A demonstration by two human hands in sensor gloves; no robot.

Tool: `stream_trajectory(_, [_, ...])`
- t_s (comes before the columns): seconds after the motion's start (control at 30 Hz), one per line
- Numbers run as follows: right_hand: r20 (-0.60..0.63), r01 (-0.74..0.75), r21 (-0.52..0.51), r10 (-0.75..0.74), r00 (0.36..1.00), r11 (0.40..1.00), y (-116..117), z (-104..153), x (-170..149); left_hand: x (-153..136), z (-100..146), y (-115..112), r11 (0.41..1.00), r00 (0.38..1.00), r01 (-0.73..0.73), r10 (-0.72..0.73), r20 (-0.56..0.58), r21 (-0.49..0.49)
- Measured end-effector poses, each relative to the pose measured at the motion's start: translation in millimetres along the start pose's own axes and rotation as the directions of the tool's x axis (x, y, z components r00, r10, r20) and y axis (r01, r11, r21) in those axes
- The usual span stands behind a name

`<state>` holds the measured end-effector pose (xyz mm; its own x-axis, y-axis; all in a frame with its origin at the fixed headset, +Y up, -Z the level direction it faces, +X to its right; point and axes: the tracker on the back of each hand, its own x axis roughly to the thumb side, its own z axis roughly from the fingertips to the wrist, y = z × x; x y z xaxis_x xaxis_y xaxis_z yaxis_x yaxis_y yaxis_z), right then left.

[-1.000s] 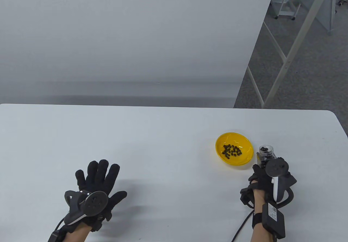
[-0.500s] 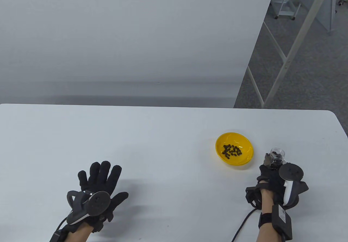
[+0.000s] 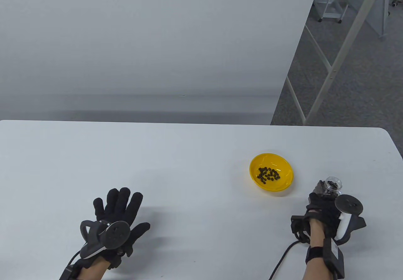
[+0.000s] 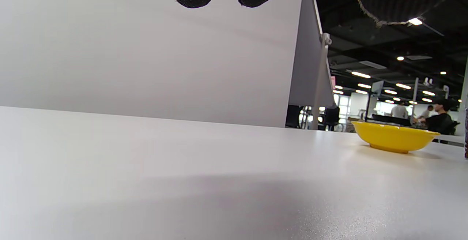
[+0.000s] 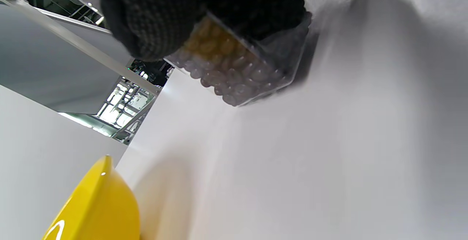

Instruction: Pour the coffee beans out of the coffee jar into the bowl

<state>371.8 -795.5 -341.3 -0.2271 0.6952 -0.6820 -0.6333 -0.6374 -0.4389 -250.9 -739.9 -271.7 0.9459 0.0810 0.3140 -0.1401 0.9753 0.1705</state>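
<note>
A yellow bowl [image 3: 271, 172] with several coffee beans [image 3: 268, 174] in it sits on the white table [image 3: 189, 154] at the right. It also shows in the left wrist view [image 4: 395, 137] and the right wrist view [image 5: 98, 210]. My right hand [image 3: 324, 204] grips a clear coffee jar [image 3: 332, 187] with beans, upright, to the right of the bowl and nearer me. In the right wrist view the jar [image 5: 241, 68] is just above the table. My left hand [image 3: 118, 210] lies flat and open on the table at the left, holding nothing.
The table's right edge [image 3: 395, 149] is close to the jar. A white panel [image 3: 151, 47] stands behind the table. Metal frame legs [image 3: 333, 69] stand on the floor at the far right.
My right hand has carried the jar away from the bowl, to the right and toward me. My left hand has shifted slightly right.
</note>
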Motion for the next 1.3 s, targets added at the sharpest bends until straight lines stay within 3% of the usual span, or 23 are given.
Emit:
stream_trajectory(0.4, [0.003,-0.048,0.003,0.048,0.999,0.999,-2,5,-2,0,-1,-2,0.997,0.998,-0.055,0.053,-0.032,-0.047])
stream_trajectory(0.53, [0.059,-0.069,-0.074,0.073,0.996,0.995,-8,20,2,0,-1,-1,0.997,0.998,-0.061,0.06,-0.036,-0.052])
stream_trajectory(0.7, [0.155,-0.203,-0.208,0.237,0.959,0.957,-17,47,13,1,0,2,0.996,0.997,-0.069,0.068,-0.031,-0.05])
stream_trajectory(0.8, [0.225,-0.197,-0.273,0.261,0.939,0.942,-20,64,17,2,0,5,0.996,0.997,-0.074,0.073,-0.02,-0.045])
stream_trajectory(0.97, [0.374,-0.232,-0.3,0.338,0.864,0.925,-20,99,24,5,1,7,0.996,0.996,-0.086,0.086,-0.02,-0.034])
stream_trajectory(1.13, [0.518,-0.312,-0.331,0.448,0.729,0.891,-12,137,28,9,2,9,0.997,0.998,-0.07,0.07,-0.007,-0.024])
stream_trajectory(1.3, [0.625,-0.319,-0.287,0.429,0.653,0.903,3,170,27,12,3,11,0.997,0.997,-0.076,0.076,0.0,-0.012])
